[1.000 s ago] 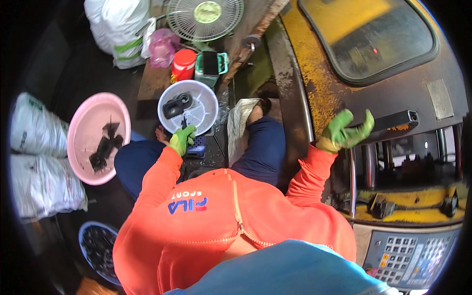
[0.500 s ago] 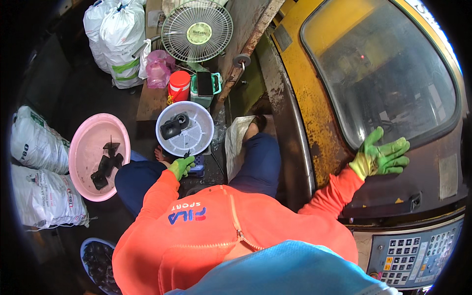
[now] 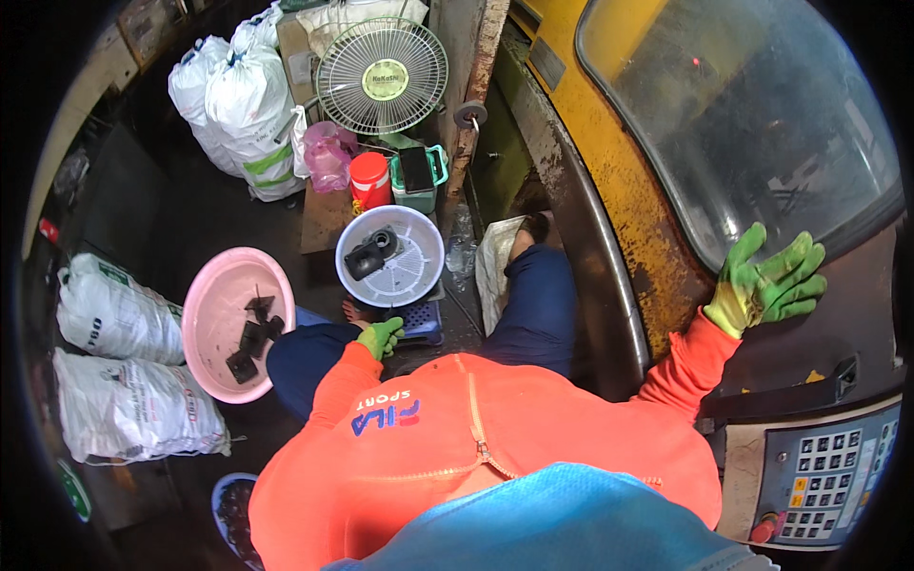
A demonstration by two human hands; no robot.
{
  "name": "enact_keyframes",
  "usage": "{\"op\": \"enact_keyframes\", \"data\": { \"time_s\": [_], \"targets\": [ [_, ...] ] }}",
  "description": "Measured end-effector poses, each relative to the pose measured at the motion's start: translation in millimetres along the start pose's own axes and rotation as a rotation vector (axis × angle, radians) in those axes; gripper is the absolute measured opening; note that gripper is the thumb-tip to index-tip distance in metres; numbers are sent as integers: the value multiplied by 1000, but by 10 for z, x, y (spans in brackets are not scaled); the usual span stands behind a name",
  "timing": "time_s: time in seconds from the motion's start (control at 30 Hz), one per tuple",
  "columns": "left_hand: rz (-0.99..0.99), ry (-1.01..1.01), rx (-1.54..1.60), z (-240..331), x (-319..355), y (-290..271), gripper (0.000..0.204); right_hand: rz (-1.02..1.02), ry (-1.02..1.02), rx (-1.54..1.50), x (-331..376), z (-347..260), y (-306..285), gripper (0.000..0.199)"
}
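Note:
My right hand [image 3: 769,282], in a green glove, lies flat with fingers spread against the dark window panel of a yellow machine door [image 3: 628,190]. It holds nothing. My left hand [image 3: 383,336], also in a green glove, rests on my knee just below a white perforated basin [image 3: 419,271], which holds a black plastic part [image 3: 370,254]. Whether the left fingers grip anything is not visible. An orange jacket covers my arms and chest.
A pink basin [image 3: 217,314] with several black parts sits at my left. Filled white sacks [image 3: 114,371] lie further left and at the back [image 3: 238,90]. A small fan [image 3: 382,76], a red container [image 3: 370,179] and a green basket [image 3: 417,181] stand behind. A keypad panel [image 3: 824,476] is at lower right.
My right hand has let go of the black door handle and slid along the door to the window panel, fingers now spread. My left hand stays near the white basin.

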State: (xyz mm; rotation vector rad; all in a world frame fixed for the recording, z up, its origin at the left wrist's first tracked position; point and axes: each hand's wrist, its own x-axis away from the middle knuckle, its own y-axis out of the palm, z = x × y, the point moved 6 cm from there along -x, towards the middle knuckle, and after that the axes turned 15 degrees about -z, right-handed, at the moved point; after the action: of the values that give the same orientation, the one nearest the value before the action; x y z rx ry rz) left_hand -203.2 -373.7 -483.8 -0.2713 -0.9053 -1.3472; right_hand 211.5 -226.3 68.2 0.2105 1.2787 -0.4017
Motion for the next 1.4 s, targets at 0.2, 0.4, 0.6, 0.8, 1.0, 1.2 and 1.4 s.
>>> {"op": "enact_keyframes", "data": {
  "time_s": [0.2, 0.4, 0.6, 0.8, 1.0, 1.2, 1.4],
  "targets": [
    [-26, -33, -5, -22, 52, 17, 32, -24, 17, -35, 2, 52, 45, 56],
    [20, -32, 42, 23, 124, 43, 32, 47, 55, -74, 19, 83, 49, 59],
    [4, -38, 15, -6, 99, 67, 30, -89, 79, 17, 43, 60, 79, 62],
    [27, -44, -31, -28, 63, 7, 32, -107, 89, 6, 27, 61, 87, 57],
    [-42, -94, -91, -106, -59, -96, 29, -94, 102, -29, 43, 67, 93, 54],
    [-60, -101, -91, -208, -179, -189, 29, -20, 68, -46, 66, 49, 126, 55],
    [-71, -105, -126, -184, -192, -189, 31, -13, 53, -71, 66, 48, 134, 50]
  ]
}}
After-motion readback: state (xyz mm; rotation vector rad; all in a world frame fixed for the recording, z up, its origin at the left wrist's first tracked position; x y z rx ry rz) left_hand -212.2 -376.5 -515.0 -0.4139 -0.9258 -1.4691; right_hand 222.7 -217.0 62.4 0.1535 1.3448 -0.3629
